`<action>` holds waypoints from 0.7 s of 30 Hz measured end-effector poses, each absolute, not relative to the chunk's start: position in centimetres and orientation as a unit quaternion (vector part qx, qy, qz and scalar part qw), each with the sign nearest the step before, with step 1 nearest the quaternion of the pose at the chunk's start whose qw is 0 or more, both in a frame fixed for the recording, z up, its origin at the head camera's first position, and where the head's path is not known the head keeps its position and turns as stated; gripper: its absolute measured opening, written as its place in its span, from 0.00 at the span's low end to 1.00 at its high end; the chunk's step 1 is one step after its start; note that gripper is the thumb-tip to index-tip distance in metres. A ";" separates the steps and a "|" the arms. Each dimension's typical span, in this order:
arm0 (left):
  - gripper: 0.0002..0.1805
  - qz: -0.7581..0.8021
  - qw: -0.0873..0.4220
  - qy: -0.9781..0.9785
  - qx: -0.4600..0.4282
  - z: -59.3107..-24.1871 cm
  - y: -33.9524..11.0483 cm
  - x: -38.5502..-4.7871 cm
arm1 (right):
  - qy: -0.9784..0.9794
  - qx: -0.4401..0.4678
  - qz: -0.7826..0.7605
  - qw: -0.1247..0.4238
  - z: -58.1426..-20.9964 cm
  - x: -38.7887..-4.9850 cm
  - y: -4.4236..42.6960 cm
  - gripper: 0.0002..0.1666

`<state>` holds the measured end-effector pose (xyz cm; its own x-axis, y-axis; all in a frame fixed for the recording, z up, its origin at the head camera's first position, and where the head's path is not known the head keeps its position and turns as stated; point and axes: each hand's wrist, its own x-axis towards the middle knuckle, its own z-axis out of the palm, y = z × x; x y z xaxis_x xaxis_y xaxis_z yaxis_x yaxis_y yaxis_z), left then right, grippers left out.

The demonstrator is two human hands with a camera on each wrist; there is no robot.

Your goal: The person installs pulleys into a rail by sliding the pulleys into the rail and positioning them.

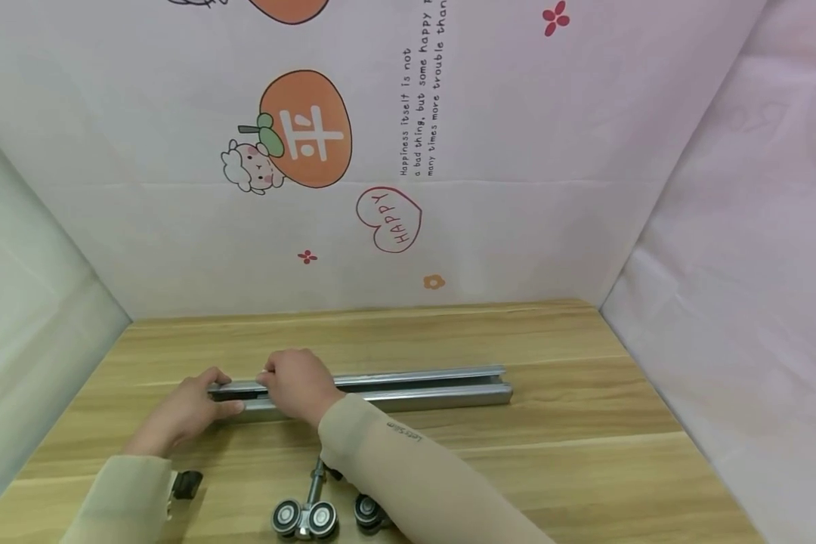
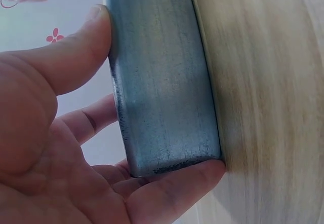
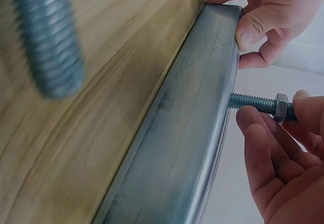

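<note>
A metal channel rail (image 1: 435,399) lies on the wooden table, its slot facing up. At the rail's left end my left hand (image 1: 183,412) grips it, thumb on the near edge and fingers round the end, as the left wrist view of the rail (image 2: 162,82) also shows. Just to the right, my right hand (image 1: 302,385) pinches a threaded bolt (image 3: 253,103) with a hex nut (image 3: 281,107); the bolt stands up from the slot. Its lower end is hidden inside the rail.
A roller hanger with wheels (image 1: 304,518) lies near the front edge, and a second one (image 1: 368,512) is partly under my right forearm. A small black piece (image 1: 187,484) is beside my left sleeve. Printed cloth (image 1: 503,227) walls the back and sides.
</note>
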<state>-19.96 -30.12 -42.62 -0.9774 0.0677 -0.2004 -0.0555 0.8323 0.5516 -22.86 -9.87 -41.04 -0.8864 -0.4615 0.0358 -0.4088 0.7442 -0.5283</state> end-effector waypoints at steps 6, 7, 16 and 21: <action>0.37 0.298 0.102 0.949 0.001 -42.9 -30.4 -20.2 | 0.935 -0.235 -0.262 0.034 -41.1 -22.7 -10.9 0.12; 0.37 0.298 0.102 0.949 0.000 -43.0 -30.4 -20.3 | 0.936 -0.236 -0.259 0.032 -41.1 -22.7 -11.0 0.12; 0.28 0.313 0.097 0.945 -0.001 -42.5 -30.1 -19.9 | 0.933 -0.228 -0.275 0.039 -41.1 -22.3 -12.6 0.12; 0.30 0.301 0.095 0.949 0.007 -42.6 -30.1 -19.8 | 0.933 -0.226 -0.275 0.054 -41.1 -22.3 -13.3 0.12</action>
<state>-19.79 -30.09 -42.57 -0.9819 0.0705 -0.1756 -0.0435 0.8189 0.5723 -22.25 -13.27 -41.15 -0.8916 -0.4522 0.0228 -0.3923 0.7463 -0.5378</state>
